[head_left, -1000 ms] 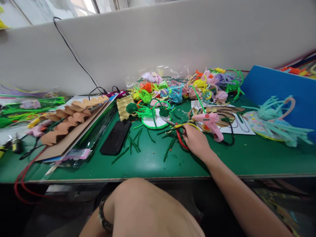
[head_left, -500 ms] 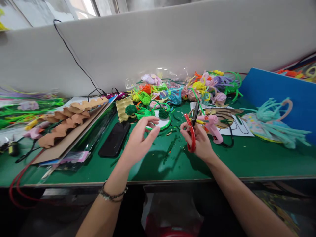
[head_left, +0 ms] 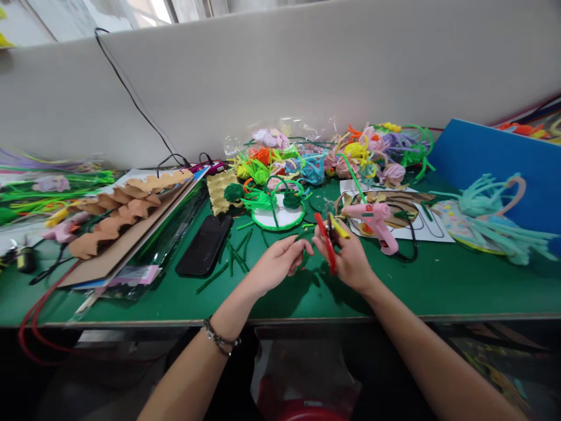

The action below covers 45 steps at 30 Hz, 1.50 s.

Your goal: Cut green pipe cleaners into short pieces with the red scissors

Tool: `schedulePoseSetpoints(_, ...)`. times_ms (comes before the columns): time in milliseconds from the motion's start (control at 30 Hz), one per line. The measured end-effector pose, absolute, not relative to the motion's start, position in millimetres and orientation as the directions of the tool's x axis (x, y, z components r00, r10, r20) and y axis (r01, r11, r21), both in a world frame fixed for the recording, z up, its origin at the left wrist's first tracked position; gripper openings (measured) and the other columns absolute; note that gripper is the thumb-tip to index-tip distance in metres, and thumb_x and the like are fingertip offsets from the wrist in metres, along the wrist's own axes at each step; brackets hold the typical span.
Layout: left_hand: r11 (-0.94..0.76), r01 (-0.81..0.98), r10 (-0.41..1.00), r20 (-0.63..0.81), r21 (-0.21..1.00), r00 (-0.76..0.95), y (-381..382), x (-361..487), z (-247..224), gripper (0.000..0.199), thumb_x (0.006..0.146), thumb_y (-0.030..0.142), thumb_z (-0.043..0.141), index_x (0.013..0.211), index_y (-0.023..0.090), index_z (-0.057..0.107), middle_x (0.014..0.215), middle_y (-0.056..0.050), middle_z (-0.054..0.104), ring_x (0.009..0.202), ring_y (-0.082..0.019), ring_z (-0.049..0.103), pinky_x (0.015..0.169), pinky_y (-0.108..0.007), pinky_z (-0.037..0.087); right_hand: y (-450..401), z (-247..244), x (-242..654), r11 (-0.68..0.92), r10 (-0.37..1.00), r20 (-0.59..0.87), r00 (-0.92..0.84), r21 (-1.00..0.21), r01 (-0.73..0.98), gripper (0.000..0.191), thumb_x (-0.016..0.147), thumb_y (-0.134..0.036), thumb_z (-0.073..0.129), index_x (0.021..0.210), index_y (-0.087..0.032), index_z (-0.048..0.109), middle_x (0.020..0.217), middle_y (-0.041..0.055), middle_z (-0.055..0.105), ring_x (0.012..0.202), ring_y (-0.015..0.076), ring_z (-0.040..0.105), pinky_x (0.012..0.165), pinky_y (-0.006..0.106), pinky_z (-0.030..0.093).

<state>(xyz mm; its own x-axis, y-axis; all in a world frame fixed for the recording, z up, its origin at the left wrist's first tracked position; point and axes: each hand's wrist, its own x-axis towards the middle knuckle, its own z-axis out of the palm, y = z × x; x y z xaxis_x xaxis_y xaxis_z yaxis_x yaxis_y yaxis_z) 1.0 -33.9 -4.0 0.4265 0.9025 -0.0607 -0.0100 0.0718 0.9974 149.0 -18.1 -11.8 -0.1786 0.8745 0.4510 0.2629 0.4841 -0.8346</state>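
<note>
Red-handled scissors (head_left: 326, 242) are held in my right hand (head_left: 350, 260), close above the green table (head_left: 421, 286). My left hand (head_left: 278, 263) is closed beside it, its fingertips pinched near a thin dark green strip; what exactly they grip is too small to make out. Behind the hands lies a white disc with a bright green rim (head_left: 284, 221), bearing green fuzzy pieces and a dark green stem. A pink glue gun (head_left: 374, 219) rests just right of my right hand. Cut dark green pieces (head_left: 236, 257) lie left of my left hand.
A black phone (head_left: 204, 245) lies at left, near stacked cardboard (head_left: 109, 240) with wavy brown strips. Colourful fuzzy bundles (head_left: 311, 166) line the wall. At right are a teal fuzzy piece (head_left: 477, 202) and a blue board (head_left: 504, 169). Black cords run along the wall.
My left hand has moved right and down and its fingers have closed. The scissors have tilted and dropped lower with my right hand. The cut green pieces and the disc are less covered.
</note>
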Motion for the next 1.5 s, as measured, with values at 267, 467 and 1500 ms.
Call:
schedulePoseSetpoints(267,0.035,-0.04,0.924,-0.017,0.999,0.383,-36.0,10.4,-6.0,0.036,0.075,0.051,0.046,0.069,0.015,0.043,0.051,0.008,0.025,0.044,-0.004,0.02,0.041,-0.02,0.016,-24.5,-5.1,141.1,0.201,0.943,0.25,-0.22,-0.954,-0.224,0.029,0.068,-0.031,0.06,0.065,-0.021,0.033,0.07,-0.0042,0.05,0.054,0.0065,0.046,0.053,0.023,0.039)
schedulePoseSetpoints(467,0.015,-0.007,0.911,-0.011,1.0,0.412,-37.9,12.4,-7.2,0.036,0.077,0.052,0.042,0.069,0.016,0.04,0.05,0.008,0.024,0.043,-0.005,0.02,0.042,-0.022,0.016,-24.2,-5.1,141.6,0.13,0.968,0.171,-0.186,-0.968,-0.213,0.029,0.065,-0.028,0.063,0.065,-0.02,0.035,0.068,-0.006,0.049,0.049,0.0041,0.043,0.048,0.021,0.037)
schedulePoseSetpoints(1500,-0.162,0.066,0.909,0.123,0.985,0.398,-45.0,19.3,-13.9,0.029,0.083,0.039,0.034,0.065,0.017,0.042,0.044,0.007,0.034,0.039,-0.006,0.028,0.041,-0.021,0.023,-33.8,4.0,144.6,0.276,0.93,0.315,-0.191,-0.939,-0.208,0.031,0.065,-0.029,0.066,0.068,-0.021,0.036,0.069,-0.0044,0.051,0.05,0.0057,0.047,0.044,0.021,0.042)
